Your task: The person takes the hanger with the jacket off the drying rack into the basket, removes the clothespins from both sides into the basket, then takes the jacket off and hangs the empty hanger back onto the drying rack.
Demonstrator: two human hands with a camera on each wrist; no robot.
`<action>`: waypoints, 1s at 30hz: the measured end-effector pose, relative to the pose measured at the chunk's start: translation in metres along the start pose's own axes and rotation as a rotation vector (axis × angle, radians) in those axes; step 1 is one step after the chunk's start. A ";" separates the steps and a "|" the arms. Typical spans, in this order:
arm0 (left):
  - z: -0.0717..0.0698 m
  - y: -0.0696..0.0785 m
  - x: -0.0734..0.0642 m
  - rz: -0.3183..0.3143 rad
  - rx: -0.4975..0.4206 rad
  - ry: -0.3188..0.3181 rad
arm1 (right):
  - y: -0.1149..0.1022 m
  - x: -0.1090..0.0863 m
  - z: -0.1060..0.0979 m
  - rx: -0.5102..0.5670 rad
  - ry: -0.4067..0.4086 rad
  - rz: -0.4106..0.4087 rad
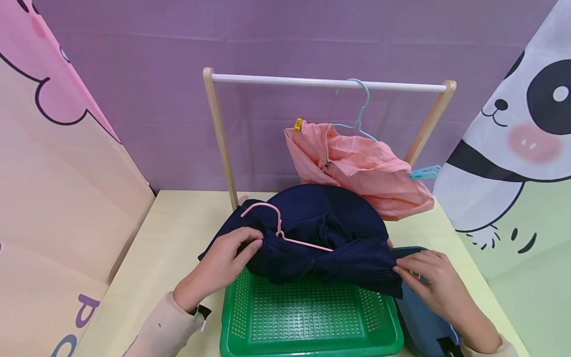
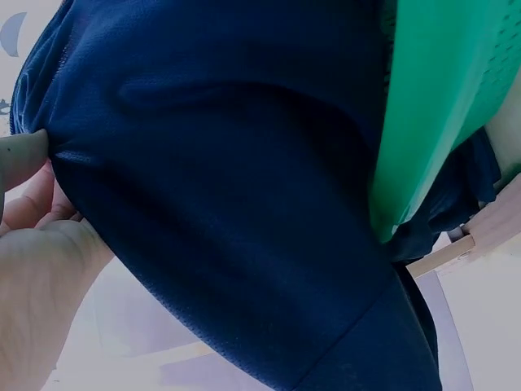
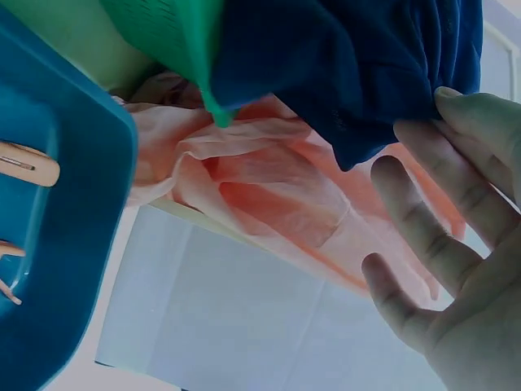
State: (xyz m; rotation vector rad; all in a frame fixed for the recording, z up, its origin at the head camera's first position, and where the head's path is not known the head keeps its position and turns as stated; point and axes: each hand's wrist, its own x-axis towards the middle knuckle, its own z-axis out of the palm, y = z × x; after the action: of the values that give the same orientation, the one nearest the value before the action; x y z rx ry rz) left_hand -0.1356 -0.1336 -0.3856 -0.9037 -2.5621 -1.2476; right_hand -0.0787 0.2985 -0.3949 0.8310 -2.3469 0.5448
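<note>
A dark navy garment (image 1: 339,213) lies over the back of a green basket (image 1: 308,307), a pink hanger (image 1: 280,225) partly inside it with the hook sticking out. My left hand (image 1: 227,258) pinches the garment's left part near the hanger's neck; in the left wrist view, thumb and fingers grip the edge of the dark cloth (image 2: 212,179). At the garment's right end, my right hand (image 1: 432,282) pinches a corner between thumb and index finger. The right wrist view shows that hand's other fingers (image 3: 423,236) spread apart from the cloth. Part of the hanger is hidden by the cloth.
Behind stands a wooden rack with a white rail (image 1: 285,81). A pink garment (image 1: 357,158) hangs there on a light blue hanger (image 1: 360,111), with a yellow clip (image 1: 298,124) and a blue clothespin (image 1: 425,172) on it. A blue bin (image 1: 424,322) holding clothespins (image 3: 28,163) stands right of the basket.
</note>
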 end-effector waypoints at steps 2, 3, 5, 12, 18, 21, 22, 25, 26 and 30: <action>0.000 0.000 0.000 0.000 -0.001 0.007 | 0.001 -0.002 0.000 0.013 -0.011 0.002; 0.000 0.000 0.000 0.000 -0.003 0.009 | 0.001 -0.003 0.000 0.017 -0.021 0.007; 0.000 -0.001 0.000 0.000 -0.009 0.018 | 0.001 -0.005 0.000 0.011 -0.054 0.030; -0.002 0.001 0.002 -0.023 -0.056 0.045 | -0.002 -0.009 0.006 -0.038 -0.154 0.059; -0.002 0.002 0.002 -0.018 -0.034 0.041 | -0.007 -0.006 0.017 -0.021 -0.236 -0.008; -0.001 0.002 0.000 -0.011 -0.026 0.037 | -0.010 -0.005 0.017 -0.029 -0.250 0.010; -0.001 0.002 0.000 -0.011 -0.027 0.036 | -0.010 -0.004 0.016 -0.031 -0.245 0.019; -0.001 0.002 -0.001 -0.015 -0.034 0.030 | -0.011 -0.001 0.012 -0.033 -0.220 0.045; 0.000 0.002 -0.001 -0.017 -0.036 0.028 | -0.011 0.000 0.010 -0.033 -0.211 0.055; 0.000 0.002 -0.002 -0.020 -0.035 0.023 | -0.011 0.007 0.001 -0.024 -0.153 0.101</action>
State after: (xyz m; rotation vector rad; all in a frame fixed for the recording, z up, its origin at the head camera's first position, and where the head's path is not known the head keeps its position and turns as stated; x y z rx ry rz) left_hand -0.1334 -0.1335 -0.3851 -0.8672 -2.5449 -1.3040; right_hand -0.0759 0.2874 -0.3892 0.7701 -2.5413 0.5100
